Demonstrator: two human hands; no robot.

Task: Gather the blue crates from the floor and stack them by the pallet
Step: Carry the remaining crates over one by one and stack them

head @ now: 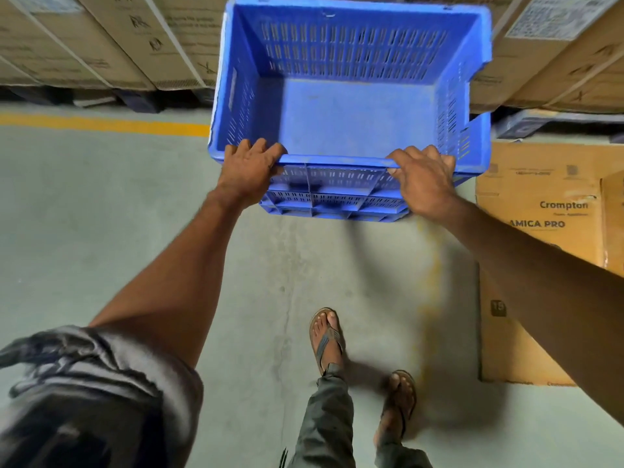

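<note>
An empty blue crate with slotted walls fills the upper middle of the head view, open side up. My left hand grips its near rim at the left corner. My right hand grips the same rim at the right corner. Under the near edge I see more blue slotted plastic, either the crate's own wall or another crate below; I cannot tell which. The crate's far side hides the floor behind it.
Large cardboard boxes on dark pallets line the back. A yellow floor line runs in front of them. A Crompton carton lies on the floor at right. My sandalled feet stand on grey concrete.
</note>
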